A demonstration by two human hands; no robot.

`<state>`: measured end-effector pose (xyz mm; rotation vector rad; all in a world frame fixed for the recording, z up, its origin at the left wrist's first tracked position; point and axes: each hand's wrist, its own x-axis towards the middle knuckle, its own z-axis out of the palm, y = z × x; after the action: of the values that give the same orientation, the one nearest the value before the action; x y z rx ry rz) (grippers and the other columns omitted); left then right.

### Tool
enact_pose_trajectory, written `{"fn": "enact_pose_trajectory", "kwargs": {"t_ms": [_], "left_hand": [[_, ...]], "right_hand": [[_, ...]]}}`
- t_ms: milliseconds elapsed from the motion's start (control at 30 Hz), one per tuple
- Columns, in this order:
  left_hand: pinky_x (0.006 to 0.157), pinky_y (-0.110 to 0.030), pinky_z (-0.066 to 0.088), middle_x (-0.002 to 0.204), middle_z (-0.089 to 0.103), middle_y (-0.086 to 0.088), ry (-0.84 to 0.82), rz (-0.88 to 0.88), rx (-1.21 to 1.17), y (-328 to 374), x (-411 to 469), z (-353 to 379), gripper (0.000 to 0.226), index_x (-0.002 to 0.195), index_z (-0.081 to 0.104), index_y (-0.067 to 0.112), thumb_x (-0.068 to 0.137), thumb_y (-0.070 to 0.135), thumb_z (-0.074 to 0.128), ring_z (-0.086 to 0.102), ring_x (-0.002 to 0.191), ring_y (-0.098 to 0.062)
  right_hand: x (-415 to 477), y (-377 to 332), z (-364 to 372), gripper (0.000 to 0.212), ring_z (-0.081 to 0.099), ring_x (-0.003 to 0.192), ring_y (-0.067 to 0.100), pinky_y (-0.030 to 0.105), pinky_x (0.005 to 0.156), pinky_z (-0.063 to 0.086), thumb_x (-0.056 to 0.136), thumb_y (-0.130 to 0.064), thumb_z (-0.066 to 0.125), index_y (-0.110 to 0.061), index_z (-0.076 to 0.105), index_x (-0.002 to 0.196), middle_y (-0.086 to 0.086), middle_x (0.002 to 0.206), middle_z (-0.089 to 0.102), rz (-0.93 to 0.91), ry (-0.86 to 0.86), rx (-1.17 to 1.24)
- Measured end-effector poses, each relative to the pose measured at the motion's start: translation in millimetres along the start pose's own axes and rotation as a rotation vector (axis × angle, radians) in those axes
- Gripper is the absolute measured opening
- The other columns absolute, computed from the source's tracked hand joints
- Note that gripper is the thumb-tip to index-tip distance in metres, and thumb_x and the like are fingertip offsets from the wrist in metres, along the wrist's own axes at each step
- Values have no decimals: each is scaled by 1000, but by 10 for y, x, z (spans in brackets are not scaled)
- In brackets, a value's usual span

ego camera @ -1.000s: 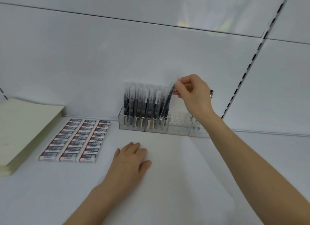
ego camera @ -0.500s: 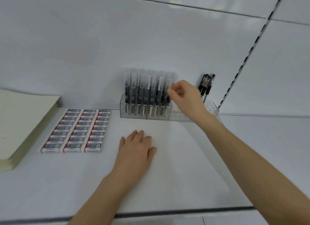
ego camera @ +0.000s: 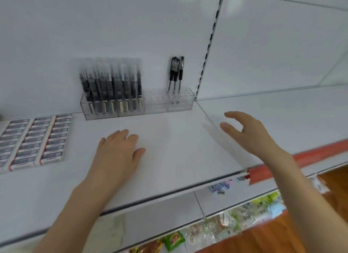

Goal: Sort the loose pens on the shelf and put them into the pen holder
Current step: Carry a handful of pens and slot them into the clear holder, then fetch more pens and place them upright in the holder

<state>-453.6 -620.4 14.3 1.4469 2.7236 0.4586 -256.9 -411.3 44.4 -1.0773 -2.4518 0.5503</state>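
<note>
Open-handed over the white shelf (ego camera: 178,139)
Left hand (ego camera: 118,153) flat, palm down; right hand (ego camera: 248,134) raised, fingers loosely spread, gripping nothing. Farther back, clear pen holder (ego camera: 156,106) against the wall: capped pens (ego camera: 111,83) packed left, three black pens (ego camera: 176,71) upright at right.

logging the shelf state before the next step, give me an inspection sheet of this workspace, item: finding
surface: white shelf board, flat; no loose pens seen on it
job's things: clear acrylic pen holder against the back wall; dark pens in clear caps packed upright in its left part; three black pens upright in its right end; middle part empty
clutter: white red-edged eraser boxes in three rows, left of the holder
grippers: left hand flat on the shelf, open; right hand above the shelf, open, holding nothing
cables: nothing seen
surroundings: white back panel with black-slotted upright; red edge strip; packaged goods on a lower shelf, blurred
</note>
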Motion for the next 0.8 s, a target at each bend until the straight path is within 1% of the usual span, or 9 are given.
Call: {"fn": "enact_pose_trajectory", "kwargs": {"t_ms": [100,233,333,367,433,467,567,667,800], "left_hand": [[78,-55,50,102,68,-25,164,217,-40,491,-126,116,41,97,69,0,82,32,48,67,92,-40],[76,-49,51,99,70,-21,153,411,-185,1459,-355,400,33,98,70,1,76,23,59,68,89,-38],[69,-32,55,93,72,-13,80,548,-240,2203,-526,681,33,94,70,6,80,30,52,70,81,-29],[73,-33,54,97,71,-12,34,574,-273,2433,-597,782,36,98,69,7,82,32,49,69,87,-29],[92,-39,46,119,63,-15,-36,562,-348,2871,-734,984,36,115,63,7,89,30,54,59,110,-32],[94,-42,44,123,60,-16,-56,565,-347,3061,-806,1067,36,118,61,7,89,26,57,57,113,-34],[87,-47,48,113,65,-19,-110,636,-312,3547,-933,1287,39,111,65,5,82,29,55,62,103,-37],[99,-43,39,122,60,-18,-167,684,-300,4030,-943,1415,40,120,60,6,88,29,55,55,114,-36],[102,-38,36,129,56,-11,-222,775,-291,4647,-864,1620,40,125,56,10,92,30,51,51,120,-32]], "right_hand": [[-446,454,-285,40,45,126,19,18,92,28,90,-26,57,-12,52,128,4,136,51,109,109,36],[-1159,1166,-612,44,43,129,23,27,102,29,90,-25,56,-10,49,131,7,138,50,261,174,8],[-1707,1700,-876,46,42,129,21,28,102,30,91,-25,55,-11,46,133,6,139,49,382,214,15],[-1878,1874,-969,46,43,128,21,27,101,31,91,-25,56,-10,46,133,6,138,49,420,238,14],[-2199,2207,-1154,47,45,126,22,27,99,32,91,-25,56,-9,46,133,7,137,50,496,269,-11],[-2343,2360,-1254,47,46,125,22,28,99,33,91,-25,55,-8,46,134,8,137,50,531,278,-27],[-2713,2759,-1559,48,45,127,22,27,101,32,91,-25,55,-7,45,134,9,138,49,623,319,-52],[-2964,3104,-1805,48,41,130,20,27,104,30,92,-26,55,-8,44,135,7,139,48,683,377,-72],[-3135,3583,-1982,49,38,133,20,30,108,29,92,-28,53,-10,42,136,7,142,45,788,398,-56]]}}
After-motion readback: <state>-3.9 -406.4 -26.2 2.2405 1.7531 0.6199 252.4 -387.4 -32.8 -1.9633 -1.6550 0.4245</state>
